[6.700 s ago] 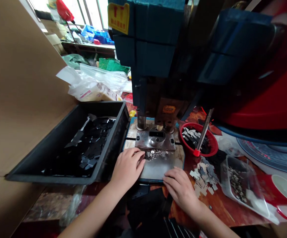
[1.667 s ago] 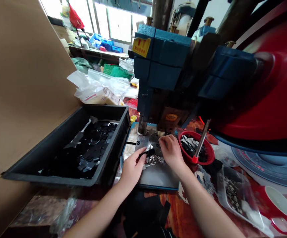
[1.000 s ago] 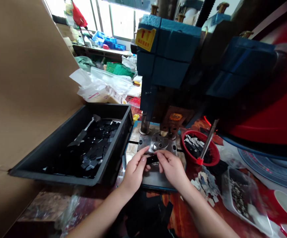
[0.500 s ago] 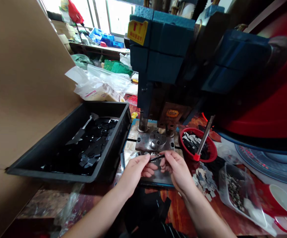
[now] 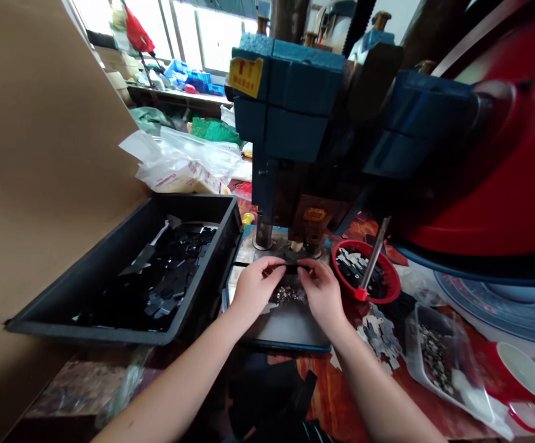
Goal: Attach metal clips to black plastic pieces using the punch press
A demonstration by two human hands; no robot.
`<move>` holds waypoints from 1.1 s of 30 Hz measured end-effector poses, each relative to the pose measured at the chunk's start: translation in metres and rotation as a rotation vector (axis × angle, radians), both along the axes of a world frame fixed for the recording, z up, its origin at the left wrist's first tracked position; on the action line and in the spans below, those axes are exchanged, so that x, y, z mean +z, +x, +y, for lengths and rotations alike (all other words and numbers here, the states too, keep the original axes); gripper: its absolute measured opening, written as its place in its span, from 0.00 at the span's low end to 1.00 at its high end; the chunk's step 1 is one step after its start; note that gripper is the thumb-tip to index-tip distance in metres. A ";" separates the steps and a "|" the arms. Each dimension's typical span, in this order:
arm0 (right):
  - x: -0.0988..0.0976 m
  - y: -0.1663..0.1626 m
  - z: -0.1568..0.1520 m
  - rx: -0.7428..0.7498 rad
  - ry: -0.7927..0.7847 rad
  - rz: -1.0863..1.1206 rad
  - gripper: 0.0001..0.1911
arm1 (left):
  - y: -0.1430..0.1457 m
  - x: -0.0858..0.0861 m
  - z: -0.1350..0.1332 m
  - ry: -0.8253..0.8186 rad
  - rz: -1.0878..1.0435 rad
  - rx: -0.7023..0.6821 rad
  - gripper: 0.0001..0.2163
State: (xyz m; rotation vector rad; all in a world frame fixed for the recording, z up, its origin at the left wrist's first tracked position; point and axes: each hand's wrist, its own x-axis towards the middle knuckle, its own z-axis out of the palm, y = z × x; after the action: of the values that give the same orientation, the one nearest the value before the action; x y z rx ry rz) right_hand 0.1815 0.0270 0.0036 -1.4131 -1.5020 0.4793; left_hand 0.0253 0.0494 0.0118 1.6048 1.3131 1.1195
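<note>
My left hand point(image 5: 252, 287) and my right hand point(image 5: 322, 292) pinch the two ends of a small black flat piece point(image 5: 290, 268), holding it over the metal die block point(image 5: 280, 252) of the blue press point(image 5: 290, 129). Both hands are closed on the piece. A heap of small shiny metal parts point(image 5: 287, 295) lies on the metal plate point(image 5: 285, 323) just below my fingers.
A black bin point(image 5: 110, 289) of black pieces sits to the left beside a cardboard wall point(image 5: 40, 154). At the right are a red bowl point(image 5: 367, 280) with a red-tipped rod point(image 5: 369, 264), loose grey pieces point(image 5: 380, 337), a clear tray point(image 5: 438, 357) and a red cup point(image 5: 526, 387).
Both hands have moved forward with the black piece, from over the plate's near part up to the die block under the press.
</note>
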 end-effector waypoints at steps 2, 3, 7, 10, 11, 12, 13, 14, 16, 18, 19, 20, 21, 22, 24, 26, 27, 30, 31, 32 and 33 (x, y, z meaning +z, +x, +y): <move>-0.002 0.001 0.015 -0.029 0.052 -0.022 0.09 | 0.005 0.000 0.015 0.083 0.060 0.029 0.08; -0.004 0.001 0.022 -0.043 0.052 -0.030 0.09 | 0.007 -0.001 0.021 0.105 0.072 0.042 0.07; -0.012 0.004 0.041 -0.063 0.017 -0.042 0.08 | 0.013 -0.005 0.038 0.131 0.085 0.047 0.07; -0.014 0.005 0.046 -0.040 0.023 -0.040 0.08 | 0.015 -0.009 0.042 0.102 0.080 0.013 0.10; -0.014 0.005 0.047 -0.032 0.025 -0.042 0.08 | 0.015 -0.010 0.043 0.090 0.077 0.002 0.10; -0.014 0.004 0.048 -0.025 0.026 -0.043 0.08 | 0.016 -0.011 0.044 0.081 0.076 -0.010 0.11; -0.014 0.004 0.050 -0.020 0.027 -0.043 0.08 | 0.016 -0.012 0.046 0.076 0.076 -0.021 0.11; -0.014 0.003 0.051 -0.016 0.028 -0.043 0.08 | 0.017 -0.012 0.047 0.075 0.079 -0.031 0.12; -0.013 0.002 0.051 -0.014 0.028 -0.041 0.08 | 0.018 -0.011 0.049 0.083 0.092 -0.046 0.11; -0.011 0.002 0.047 -0.021 0.029 -0.034 0.09 | 0.016 -0.008 0.047 0.104 0.112 -0.034 0.11; -0.010 0.004 0.042 -0.028 0.033 -0.031 0.10 | 0.014 -0.006 0.045 0.119 0.121 -0.018 0.11; -0.008 0.006 0.034 -0.034 0.043 -0.038 0.10 | 0.010 -0.004 0.040 0.134 0.127 -0.001 0.11; -0.007 0.009 0.025 -0.032 0.054 -0.064 0.09 | 0.005 -0.002 0.034 0.152 0.139 0.014 0.11; -0.007 0.013 0.014 -0.025 0.065 -0.106 0.09 | -0.001 0.000 0.026 0.170 0.155 0.021 0.11; -0.009 0.023 -0.013 0.031 0.066 -0.269 0.09 | -0.015 0.001 0.007 0.224 0.245 0.000 0.08; -0.015 0.032 -0.039 0.067 0.061 -0.445 0.10 | -0.031 -0.001 -0.013 0.254 0.392 -0.010 0.07; -0.019 0.036 -0.051 0.071 0.057 -0.534 0.10 | -0.037 -0.003 -0.022 0.252 0.450 -0.018 0.07; -0.032 0.043 -0.075 0.080 0.036 -0.720 0.14 | -0.050 -0.010 -0.041 0.248 0.594 -0.038 0.07; -0.035 0.044 -0.080 0.086 0.027 -0.745 0.14 | -0.051 -0.012 -0.045 0.250 0.630 -0.047 0.07; -0.037 0.044 -0.083 0.089 0.022 -0.752 0.14 | -0.051 -0.014 -0.048 0.253 0.661 -0.058 0.07; -0.039 0.044 -0.084 0.084 0.021 -0.750 0.15 | -0.051 -0.016 -0.049 0.258 0.685 -0.069 0.06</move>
State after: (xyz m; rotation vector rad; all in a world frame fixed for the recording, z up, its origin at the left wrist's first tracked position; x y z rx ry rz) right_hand 0.2253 -0.0571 -0.0352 -1.6051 -2.1494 -0.0436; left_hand -0.0254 0.0000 -0.0038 2.3369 1.5548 0.7334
